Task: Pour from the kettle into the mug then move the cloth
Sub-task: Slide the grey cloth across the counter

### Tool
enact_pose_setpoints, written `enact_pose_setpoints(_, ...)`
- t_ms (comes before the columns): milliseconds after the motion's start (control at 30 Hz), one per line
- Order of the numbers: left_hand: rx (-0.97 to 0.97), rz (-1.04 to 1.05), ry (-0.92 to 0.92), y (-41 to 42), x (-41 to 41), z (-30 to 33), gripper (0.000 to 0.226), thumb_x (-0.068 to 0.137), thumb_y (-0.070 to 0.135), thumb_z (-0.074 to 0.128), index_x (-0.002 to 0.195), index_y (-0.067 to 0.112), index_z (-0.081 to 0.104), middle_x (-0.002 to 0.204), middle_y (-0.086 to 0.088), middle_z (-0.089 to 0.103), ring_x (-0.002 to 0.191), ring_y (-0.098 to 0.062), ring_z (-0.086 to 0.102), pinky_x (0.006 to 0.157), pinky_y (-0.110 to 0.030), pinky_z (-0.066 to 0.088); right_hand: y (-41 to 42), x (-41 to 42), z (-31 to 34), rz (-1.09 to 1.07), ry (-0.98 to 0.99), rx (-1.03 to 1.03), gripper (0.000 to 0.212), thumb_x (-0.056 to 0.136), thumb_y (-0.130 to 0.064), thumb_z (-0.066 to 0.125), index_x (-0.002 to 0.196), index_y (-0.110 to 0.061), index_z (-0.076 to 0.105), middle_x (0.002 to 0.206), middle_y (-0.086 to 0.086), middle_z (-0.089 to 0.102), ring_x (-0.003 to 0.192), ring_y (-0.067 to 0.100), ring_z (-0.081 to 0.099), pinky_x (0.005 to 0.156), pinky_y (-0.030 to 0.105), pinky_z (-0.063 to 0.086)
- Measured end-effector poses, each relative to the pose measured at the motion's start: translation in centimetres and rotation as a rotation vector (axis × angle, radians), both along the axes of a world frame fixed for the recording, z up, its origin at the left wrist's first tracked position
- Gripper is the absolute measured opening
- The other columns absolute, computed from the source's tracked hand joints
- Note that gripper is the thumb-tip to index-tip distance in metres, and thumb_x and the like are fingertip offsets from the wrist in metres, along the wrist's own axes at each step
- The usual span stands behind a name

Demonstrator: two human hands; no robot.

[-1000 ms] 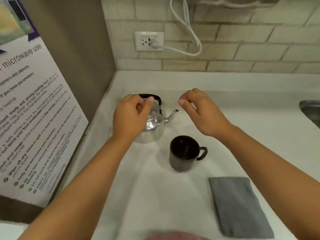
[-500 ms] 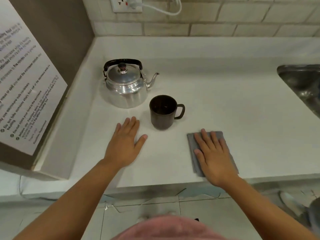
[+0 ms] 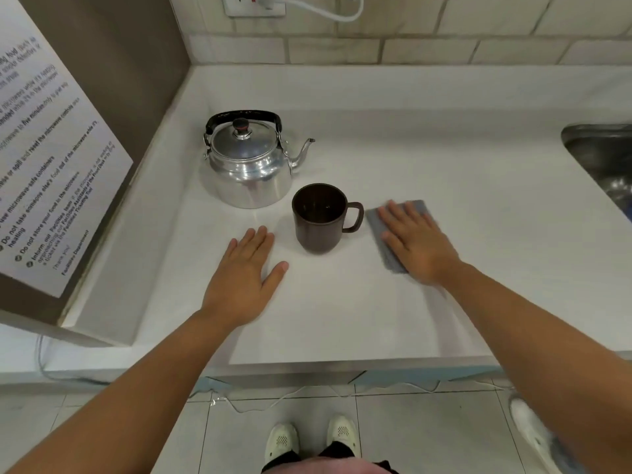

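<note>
I judge pouring finished: the kettle point(image 3: 249, 164) stands behind-left of the mug point(image 3: 319, 218). My right hand point(image 3: 415, 242) presses flat on the cloth point(image 3: 386, 230) just right of the mug; my left hand point(image 3: 244, 271) lies released, grasping nothing.

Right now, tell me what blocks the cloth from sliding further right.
Nothing visible. The right hand lies flat on the cloth, and the counter beyond it is bare up to the sink. The mug sits on the opposite side.

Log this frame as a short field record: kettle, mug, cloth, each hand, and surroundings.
kettle: upright on counter, lid on, spout toward right
mug: upright beside kettle, handle toward cloth
cloth: flat right of mug, partly covered
left hand: flat on counter, empty
right hand: palm down on cloth, blurred
sink: far right edge
</note>
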State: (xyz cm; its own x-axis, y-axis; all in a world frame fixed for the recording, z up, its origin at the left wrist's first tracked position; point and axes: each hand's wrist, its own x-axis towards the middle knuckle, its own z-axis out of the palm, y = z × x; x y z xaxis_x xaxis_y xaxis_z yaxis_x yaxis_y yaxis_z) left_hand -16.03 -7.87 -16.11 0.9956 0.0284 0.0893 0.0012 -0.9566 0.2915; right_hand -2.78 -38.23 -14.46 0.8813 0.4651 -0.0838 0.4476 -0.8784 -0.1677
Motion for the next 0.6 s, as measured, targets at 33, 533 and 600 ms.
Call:
enact_pose_setpoints(33,0.004,0.0,-0.002,0.0,0.0,0.0,0.069,0.096,0.058,0.021,0.151,0.017,0.018,0.161,-0.001,0.015,0.147,-0.013,0.005,0.116,-0.027,-0.007,-0.5,-0.5,0.2,-0.157,-0.007,-0.008,0.057,0.099,-0.043,0.015,0.152,-0.025,0.005,0.163,0.0,0.003,0.15,0.024,0.0,0.121,0.042,0.001)
enact_pose_setpoints(533,-0.336,0.105,-0.14,-0.9,-3.3,2.0,0.041,0.102,0.033,0.037,0.137,0.015,0.05,0.144,-0.003,0.049,0.136,-0.018,0.039,0.114,-0.027,0.02,11.5,-18.1,-0.1,-0.16,0.064,0.127,0.066,0.096,-0.044,0.014,0.152,-0.014,-0.005,0.162,0.01,-0.01,0.147,0.033,-0.015,0.118,0.047,-0.012)
enact_pose_setpoints(600,-0.381,0.109,-0.229,-1.5,-4.9,2.5,0.037,0.101,0.032,0.039,0.128,0.016,0.059,0.132,-0.001,0.061,0.124,-0.016,0.051,0.107,-0.031,0.035,14.7,-19.0,0.0,-0.028,0.113,0.153,0.065,0.097,-0.042,0.017,0.152,-0.015,-0.007,0.161,0.007,-0.013,0.146,0.029,-0.02,0.116,0.043,-0.018)
